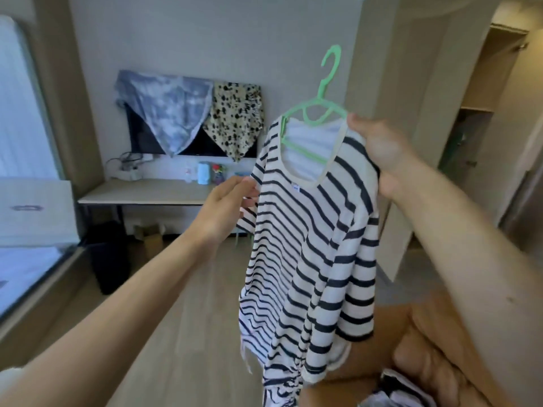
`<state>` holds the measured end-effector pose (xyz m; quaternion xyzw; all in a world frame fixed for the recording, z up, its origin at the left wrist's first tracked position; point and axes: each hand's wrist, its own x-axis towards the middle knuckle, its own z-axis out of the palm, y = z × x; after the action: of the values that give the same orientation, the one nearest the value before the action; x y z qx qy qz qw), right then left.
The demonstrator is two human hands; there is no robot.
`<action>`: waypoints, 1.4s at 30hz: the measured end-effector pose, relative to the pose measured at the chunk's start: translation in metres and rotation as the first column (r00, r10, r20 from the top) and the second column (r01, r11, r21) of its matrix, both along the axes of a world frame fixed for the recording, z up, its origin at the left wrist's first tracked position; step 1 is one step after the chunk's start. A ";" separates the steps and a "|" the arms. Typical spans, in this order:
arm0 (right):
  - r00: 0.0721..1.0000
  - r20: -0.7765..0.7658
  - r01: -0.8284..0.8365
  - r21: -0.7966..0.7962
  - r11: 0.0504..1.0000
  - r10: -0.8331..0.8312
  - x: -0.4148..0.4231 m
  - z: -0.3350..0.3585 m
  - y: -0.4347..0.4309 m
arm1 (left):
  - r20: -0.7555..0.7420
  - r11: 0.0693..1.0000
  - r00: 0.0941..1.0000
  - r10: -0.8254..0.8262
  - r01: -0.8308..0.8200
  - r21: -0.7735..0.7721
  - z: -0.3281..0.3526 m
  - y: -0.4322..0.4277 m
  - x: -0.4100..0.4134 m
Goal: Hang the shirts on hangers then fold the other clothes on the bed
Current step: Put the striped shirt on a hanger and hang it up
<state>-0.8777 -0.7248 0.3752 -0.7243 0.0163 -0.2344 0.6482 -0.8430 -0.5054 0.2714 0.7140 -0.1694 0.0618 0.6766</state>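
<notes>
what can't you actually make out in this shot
Head view only:
one end of the green hanger: hidden under the right hand and striped shirt
clothes pile: cut off by the bottom edge
desk items: too small and blurred to identify

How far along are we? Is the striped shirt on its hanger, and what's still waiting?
Done: the green plastic hanger sits inside the neck of the navy-and-white striped long-sleeved shirt. In hand: the right hand grips one shoulder and the left hand pinches the other, apparently settling it; it is on no rail yet. Left: at least one crumpled pale garment lies unfolded on the tan bed cover.
</notes>
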 end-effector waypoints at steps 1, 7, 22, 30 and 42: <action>1.000 -0.022 -0.004 0.009 1.000 0.005 0.019 -0.011 0.006 | -0.016 1.000 1.000 0.007 -0.007 -0.009 -0.002 0.004 0.010; 0.994 -0.088 -0.052 0.084 0.995 0.059 0.130 -0.089 0.028 | -0.108 0.999 0.993 0.038 -0.041 -0.027 -0.026 0.010 0.094; 0.981 -0.194 0.050 0.147 0.988 -0.020 0.383 -0.159 0.002 | -0.220 0.999 0.975 0.023 -0.033 -0.040 -0.071 -0.026 0.355; 0.968 -0.160 0.214 0.112 0.970 -0.195 0.503 -0.172 -0.040 | -0.191 0.988 0.971 -0.146 0.135 -0.068 -0.087 -0.083 0.522; 0.786 -0.184 0.612 0.101 0.784 -0.590 0.685 -0.166 -0.184 | -0.228 0.847 0.815 -0.532 0.511 -0.148 -0.078 -0.258 0.767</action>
<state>-0.1926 -0.9085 0.2091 -0.6432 0.3108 -0.3748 0.5909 -0.0764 -0.7630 0.1931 0.6143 -0.2653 -0.2135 0.7118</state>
